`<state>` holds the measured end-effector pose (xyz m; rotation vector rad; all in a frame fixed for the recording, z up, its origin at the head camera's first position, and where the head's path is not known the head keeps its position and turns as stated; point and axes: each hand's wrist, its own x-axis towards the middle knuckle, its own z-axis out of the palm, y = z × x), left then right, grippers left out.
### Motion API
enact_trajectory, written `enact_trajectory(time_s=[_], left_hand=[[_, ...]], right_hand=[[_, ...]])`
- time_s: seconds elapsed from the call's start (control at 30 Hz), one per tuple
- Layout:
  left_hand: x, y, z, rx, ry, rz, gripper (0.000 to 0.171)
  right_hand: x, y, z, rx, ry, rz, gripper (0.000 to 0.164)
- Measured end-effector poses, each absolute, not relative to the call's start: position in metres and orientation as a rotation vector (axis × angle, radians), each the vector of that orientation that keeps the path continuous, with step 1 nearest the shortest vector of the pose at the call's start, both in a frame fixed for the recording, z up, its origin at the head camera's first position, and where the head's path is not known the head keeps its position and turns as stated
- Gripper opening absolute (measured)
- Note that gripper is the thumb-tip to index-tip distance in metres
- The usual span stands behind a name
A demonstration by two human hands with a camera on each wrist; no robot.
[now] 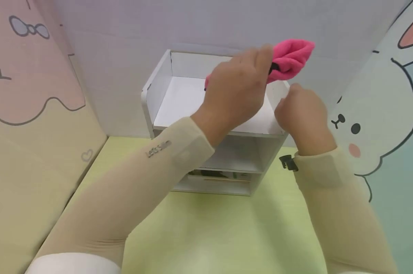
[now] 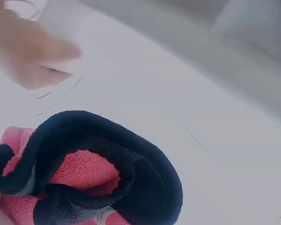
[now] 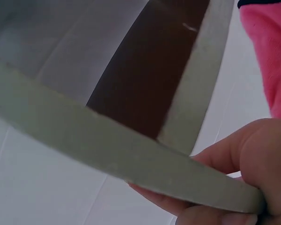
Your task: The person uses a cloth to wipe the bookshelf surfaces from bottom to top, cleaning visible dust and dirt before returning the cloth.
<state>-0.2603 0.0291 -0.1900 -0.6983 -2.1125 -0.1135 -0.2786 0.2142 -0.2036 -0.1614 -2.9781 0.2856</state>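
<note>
A bright pink cloth with black edging (image 1: 292, 57) is bunched in my left hand (image 1: 239, 87), whose fingers curl round it above the top of a small white shelf unit (image 1: 184, 99). Loose folds of the cloth stick out past the fingers. In the left wrist view the black trim (image 2: 154, 173) loops around the pink inside. My right hand (image 1: 304, 116) is at the unit's right side. The right wrist view shows its thumb and fingers (image 3: 220, 154) gripping the rounded end of a pale side panel (image 3: 107, 145) from both faces.
Below its top tray the unit has a middle compartment (image 1: 237, 152) and a lower one with flat items (image 1: 223, 175) inside. It stands on a yellow-green surface (image 1: 210, 228). Cartoon-printed fabric walls (image 1: 381, 114) rise at both sides, with a plain pale one (image 1: 124, 76) behind.
</note>
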Motion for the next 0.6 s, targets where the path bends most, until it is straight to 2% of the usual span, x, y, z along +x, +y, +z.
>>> enact_trajectory(time_s=[0.27, 0.6], left_hand=[[-0.310, 0.050, -0.161, -0.767, -2.256, 0.249, 0.041], [-0.353, 0.062, -0.167, -0.738, -2.305, 0.465, 0.037]], right_hand=[[-0.275, 0.207, -0.211, -0.160, -2.960, 0.318, 0.041], [-0.262, 0.199, -0.221, -0.134, -2.937, 0.317, 0.043]])
